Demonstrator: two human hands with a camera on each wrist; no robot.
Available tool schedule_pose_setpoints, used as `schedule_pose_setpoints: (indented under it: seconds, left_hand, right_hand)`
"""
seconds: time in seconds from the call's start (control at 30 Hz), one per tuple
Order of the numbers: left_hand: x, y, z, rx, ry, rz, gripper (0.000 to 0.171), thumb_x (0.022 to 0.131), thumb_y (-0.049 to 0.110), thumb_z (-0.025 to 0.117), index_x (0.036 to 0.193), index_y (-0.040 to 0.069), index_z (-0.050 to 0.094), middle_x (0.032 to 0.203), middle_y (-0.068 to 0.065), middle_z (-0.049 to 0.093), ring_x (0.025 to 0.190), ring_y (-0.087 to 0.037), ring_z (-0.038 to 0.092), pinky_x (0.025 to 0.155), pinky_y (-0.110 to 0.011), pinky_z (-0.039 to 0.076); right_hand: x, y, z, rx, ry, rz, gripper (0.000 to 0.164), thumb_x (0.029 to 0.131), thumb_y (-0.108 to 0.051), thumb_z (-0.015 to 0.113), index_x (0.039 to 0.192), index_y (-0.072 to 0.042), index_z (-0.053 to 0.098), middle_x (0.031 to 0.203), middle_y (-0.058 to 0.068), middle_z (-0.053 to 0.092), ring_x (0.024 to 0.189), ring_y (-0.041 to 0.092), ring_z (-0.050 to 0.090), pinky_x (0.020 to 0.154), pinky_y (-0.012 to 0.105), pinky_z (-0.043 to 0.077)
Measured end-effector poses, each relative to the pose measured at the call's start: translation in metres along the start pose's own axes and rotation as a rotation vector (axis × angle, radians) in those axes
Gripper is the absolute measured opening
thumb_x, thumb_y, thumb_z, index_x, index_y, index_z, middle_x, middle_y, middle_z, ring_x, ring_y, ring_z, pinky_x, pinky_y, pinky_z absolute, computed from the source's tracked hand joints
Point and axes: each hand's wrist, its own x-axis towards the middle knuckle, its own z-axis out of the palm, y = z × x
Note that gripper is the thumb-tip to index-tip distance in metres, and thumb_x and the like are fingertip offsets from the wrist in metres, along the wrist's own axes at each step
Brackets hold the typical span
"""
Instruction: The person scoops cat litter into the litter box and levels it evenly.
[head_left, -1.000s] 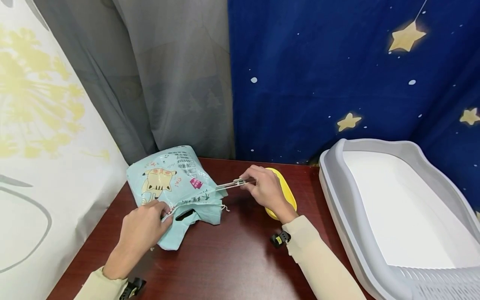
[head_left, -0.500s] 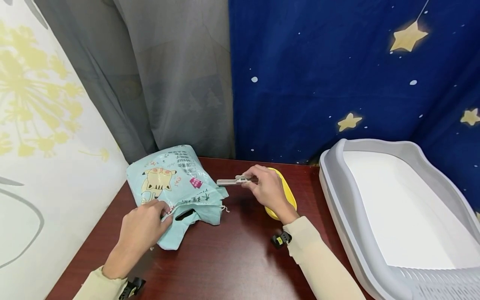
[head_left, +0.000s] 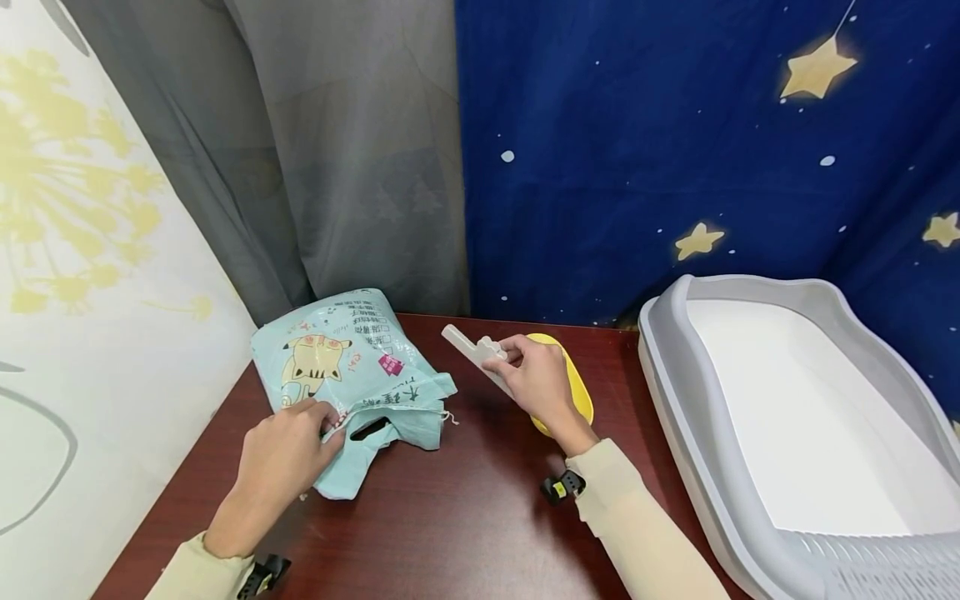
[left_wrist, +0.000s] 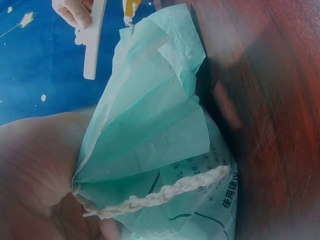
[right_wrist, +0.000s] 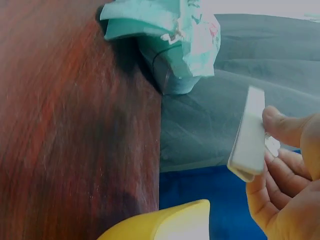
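The left hand, fingers curled, grips the bag near its mouth; the right hand pinches a white clip, apart from the bag. The bag lies on the table. The right hand partly hides a yellow container; farther right stands a grey tray.

I note a reddish-brown, wood-grained table before me, its polished surface reflecting light. Behind it hangs a grey curtain, folded, beside a blue curtain bearing yellow stars. On my left stands a white surface with yellow floral print.
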Motion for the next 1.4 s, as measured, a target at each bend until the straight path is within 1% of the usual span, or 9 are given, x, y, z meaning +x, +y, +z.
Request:
schedule_pose_setpoints:
  seconds: [0.23, 0.5, 0.73, 0.77, 0.83, 0.93, 1.1, 1.3, 1.4]
  left_hand:
    - [-0.001, 0.001, -0.001, 0.004, -0.008, -0.004, 0.018, 0.086, 0.016, 0.087, 0.083, 0.013, 0.07, 0.078, 0.002, 0.061, 0.057, -0.019, 0.054, 0.047, -0.047, 0.048]
    - [0.0, 0.001, -0.001, 0.007, -0.003, -0.002, 0.017, 0.086, 0.016, 0.087, 0.084, 0.012, 0.071, 0.079, 0.001, 0.062, 0.056, -0.019, 0.054, 0.046, -0.047, 0.048]
    - [0.0, 0.001, -0.001, 0.008, -0.004, -0.001, 0.017, 0.087, 0.017, 0.088, 0.085, 0.011, 0.071, 0.079, 0.0, 0.064, 0.056, -0.019, 0.054, 0.046, -0.046, 0.048]
    - [0.0, 0.001, -0.001, 0.008, -0.003, 0.001, 0.017, 0.087, 0.017, 0.088, 0.084, 0.011, 0.071, 0.079, 0.0, 0.064, 0.055, -0.019, 0.054, 0.046, -0.046, 0.048]
    - [0.0, 0.001, -0.001, 0.006, -0.001, 0.004, 0.017, 0.087, 0.017, 0.088, 0.084, 0.011, 0.071, 0.079, 0.0, 0.064, 0.055, -0.019, 0.054, 0.046, -0.045, 0.047]
    - [0.001, 0.002, -0.002, 0.005, 0.003, 0.007, 0.017, 0.087, 0.017, 0.088, 0.084, 0.011, 0.072, 0.08, 0.0, 0.065, 0.055, -0.019, 0.054, 0.045, -0.045, 0.047]
    - [0.001, 0.002, -0.002, 0.004, 0.009, 0.01, 0.017, 0.086, 0.016, 0.089, 0.085, 0.011, 0.073, 0.081, -0.002, 0.067, 0.056, -0.02, 0.056, 0.045, -0.046, 0.048]
    - [0.0, 0.002, -0.002, 0.008, 0.015, 0.009, 0.016, 0.086, 0.016, 0.089, 0.086, 0.01, 0.074, 0.083, -0.003, 0.069, 0.057, -0.022, 0.058, 0.046, -0.047, 0.05]
    - [0.0, 0.002, -0.001, 0.008, 0.017, 0.012, 0.017, 0.086, 0.016, 0.089, 0.086, 0.01, 0.074, 0.082, -0.003, 0.069, 0.056, -0.023, 0.058, 0.046, -0.047, 0.05]
  right_hand:
    - [-0.008, -0.007, 0.006, 0.014, -0.033, 0.067, 0.032, 0.091, -0.02, 0.092, 0.114, -0.003, 0.08, 0.089, 0.007, 0.08, 0.081, 0.022, 0.076, 0.073, 0.041, 0.061]
    - [-0.022, -0.008, 0.014, 0.005, -0.034, 0.02, 0.017, 0.09, -0.013, 0.089, 0.104, -0.007, 0.08, 0.082, 0.003, 0.078, 0.075, 0.02, 0.075, 0.066, 0.04, 0.061]
    - [-0.027, 0.025, 0.047, -0.027, -0.039, -0.016, 0.013, 0.092, -0.018, 0.084, 0.099, -0.008, 0.079, 0.082, 0.004, 0.076, 0.068, 0.018, 0.069, 0.057, 0.034, 0.057]
    - [-0.028, 0.023, 0.049, -0.04, -0.05, -0.006, 0.014, 0.089, -0.014, 0.084, 0.099, -0.007, 0.078, 0.082, 0.005, 0.076, 0.067, 0.018, 0.069, 0.056, 0.035, 0.057]
    - [-0.03, 0.033, 0.06, -0.045, -0.06, -0.005, 0.016, 0.088, -0.014, 0.084, 0.101, -0.009, 0.075, 0.083, 0.004, 0.075, 0.067, 0.016, 0.068, 0.056, 0.033, 0.057]
    - [-0.035, 0.034, 0.065, -0.057, -0.074, -0.017, 0.022, 0.087, -0.014, 0.084, 0.106, -0.008, 0.073, 0.086, 0.003, 0.074, 0.07, 0.015, 0.067, 0.059, 0.035, 0.057]
    - [-0.044, 0.018, 0.061, -0.067, -0.101, -0.033, 0.028, 0.086, -0.007, 0.083, 0.11, -0.001, 0.071, 0.089, 0.008, 0.073, 0.073, 0.021, 0.069, 0.063, 0.041, 0.06]
    - [-0.052, -0.003, 0.054, -0.087, -0.16, 0.029, 0.039, 0.086, -0.002, 0.083, 0.121, 0.009, 0.07, 0.102, 0.02, 0.076, 0.085, 0.032, 0.076, 0.075, 0.048, 0.064]
    - [-0.055, -0.002, 0.056, -0.094, -0.185, 0.068, 0.038, 0.087, -0.003, 0.083, 0.121, 0.009, 0.072, 0.104, 0.02, 0.077, 0.087, 0.032, 0.076, 0.077, 0.048, 0.064]
